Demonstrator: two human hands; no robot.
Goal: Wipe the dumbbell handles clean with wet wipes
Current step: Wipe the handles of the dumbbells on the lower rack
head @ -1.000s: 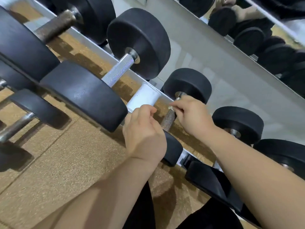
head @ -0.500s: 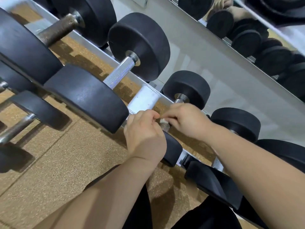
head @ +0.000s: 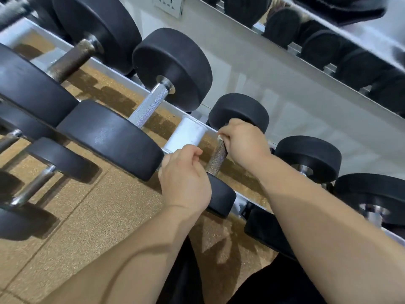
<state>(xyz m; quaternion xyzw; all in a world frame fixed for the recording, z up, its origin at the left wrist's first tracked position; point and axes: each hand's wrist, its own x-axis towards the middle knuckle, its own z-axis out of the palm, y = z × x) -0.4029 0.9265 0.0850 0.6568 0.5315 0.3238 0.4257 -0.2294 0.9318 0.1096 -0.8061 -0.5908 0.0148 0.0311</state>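
- Black clothing (head: 274,281) fills the bottom edge, with both bare forearms reaching up from it over a speckled brown floor (head: 87,216).
- The left hand (head: 186,178) sits against the near rubber head (head: 222,198) of a small dumbbell, its fingers curled inward beside the lower end of the handle; whether they grasp anything cannot be told.
- The knurled metal handle (head: 215,159) runs up and to the right from that head, bare along its lower half.
- The right hand (head: 245,143) is clenched round the upper end of the handle, and a scrap of white wet wipe (head: 220,138) shows at its fingertips, pressed to the metal.
- Just beyond the knuckles stands the dumbbell's far head (head: 238,110), resting at the rack's silver rail.
- A white tube (head: 188,134) of the rack lies just left of the handle.
- Further left sit a larger dumbbell with a bright steel handle (head: 151,105) and one with a rusty brown handle (head: 70,60).
- On the pale wall behind is a socket (head: 168,4).
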